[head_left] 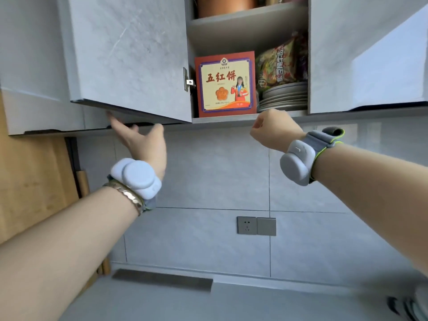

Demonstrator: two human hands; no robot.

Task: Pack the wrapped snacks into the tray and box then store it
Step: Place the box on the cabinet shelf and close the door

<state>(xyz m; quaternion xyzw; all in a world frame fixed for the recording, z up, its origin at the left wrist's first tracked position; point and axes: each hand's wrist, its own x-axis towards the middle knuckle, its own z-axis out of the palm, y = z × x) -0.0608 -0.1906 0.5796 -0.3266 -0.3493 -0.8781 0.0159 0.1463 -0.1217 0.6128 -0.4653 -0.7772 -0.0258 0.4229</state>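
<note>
A person reaches up to a wall cabinet in a kitchen, where the red-and-cream snack box (226, 84) stands upright on the lower shelf (225, 117), front face outward, just beside a stack of grey plates (283, 97) with snack bags (281, 63) piled on top. The box appears closed, so the packing of wrapped snacks looks finished and the storing all but complete; what seems left is shutting the cabinet door (129, 54), which hangs open to the left of the opening. The left hand (141, 140) is open, palm turned up, its fingertips touching or nearly touching the door's lower edge, gripping nothing. The right hand (272, 129) is loosely curled into a fist below the shelf lip, empty, near the box's lower right corner but apart from it. No loose snacks or tray can be seen from this angle. The box sits close to the hinge (188, 81) side, its left edge just beside the cabinet wall and its right edge close to the plates, leaving little slack on either side; its front appears set a little behind the shelf edge, so the door should likely clear it. Below, the tiled wall (208, 181) and the space beneath the cabinet lie open for both arms to drop away, with a wooden board (30, 181) leaning at far left.
</note>
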